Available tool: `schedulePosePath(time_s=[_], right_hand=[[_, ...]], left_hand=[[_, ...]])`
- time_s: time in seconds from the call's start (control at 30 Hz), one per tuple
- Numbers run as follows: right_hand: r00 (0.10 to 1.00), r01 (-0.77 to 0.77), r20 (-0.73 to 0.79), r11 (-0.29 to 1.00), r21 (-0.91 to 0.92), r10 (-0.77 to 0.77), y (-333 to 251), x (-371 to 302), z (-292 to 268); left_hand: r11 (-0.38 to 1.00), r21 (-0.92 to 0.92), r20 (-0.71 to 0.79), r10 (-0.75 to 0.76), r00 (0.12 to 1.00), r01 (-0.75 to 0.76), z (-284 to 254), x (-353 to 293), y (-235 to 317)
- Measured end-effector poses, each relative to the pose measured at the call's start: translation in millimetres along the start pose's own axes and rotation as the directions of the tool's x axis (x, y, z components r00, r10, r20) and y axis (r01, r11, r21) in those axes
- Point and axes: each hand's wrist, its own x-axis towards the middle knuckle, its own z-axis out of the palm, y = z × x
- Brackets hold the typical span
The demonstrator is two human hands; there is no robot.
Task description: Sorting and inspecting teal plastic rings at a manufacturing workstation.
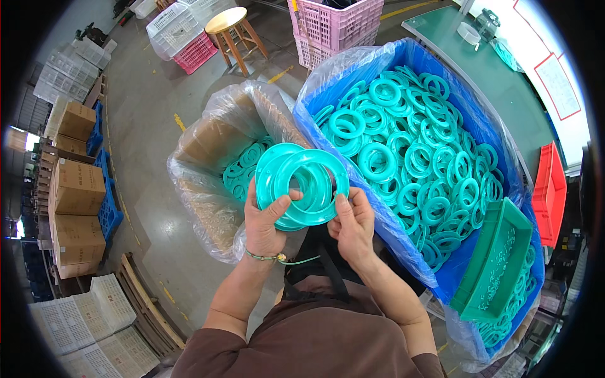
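A: What's being held?

B: A small stack of teal plastic rings, flanged discs with a wide round hole, held up on edge in front of the person's chest, between the two containers and above the gap where they meet. The face is tilted toward the camera, probably so the surfaces can be looked over.

A: And how are the hands set?

B: The left hand grips the lower left rim, thumb laid across the front face and fingers closed behind it. The right hand pinches the lower right rim, its fingers narrow and closed on the edge. Holding by the rim keeps the centre hole and faces uncovered (that's my reading).

A: What's around it?

B: To the right, touching the person's side, a big blue bin lined with clear plastic and heaped with loose teal rings of the same kind. A green tray leans on the bin's near right corner, over the heap. To the left, a cardboard box with a clear bag liner, only a few rings lying at its far inner corner.

A: Anything in the way?

B: The liner's loose plastic bunches over the box's near edge, just below the left hand. Farther off: a wooden stool, pink crates, a red bin, stacked cartons along the floor's left side, and a green desk beyond the blue bin.
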Motion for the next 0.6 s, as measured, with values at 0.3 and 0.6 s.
schedulePosePath(time_s=[0.3,0.6], right_hand=[[0.996,-0.079,-0.007,0.945,0.317,0.085,2.7,-16.9,10.5],[0.995,-0.033,0.089,0.999,0.002,0.032,-3.5,-8.0,-33.2]], left_hand=[[0.994,0.066,-0.028,0.091,0.995,-0.089,20.8,-2.8,-14.7],[0.988,0.128,0.000,-0.091,0.996,0.090,-2.8,6.5,4.1]])
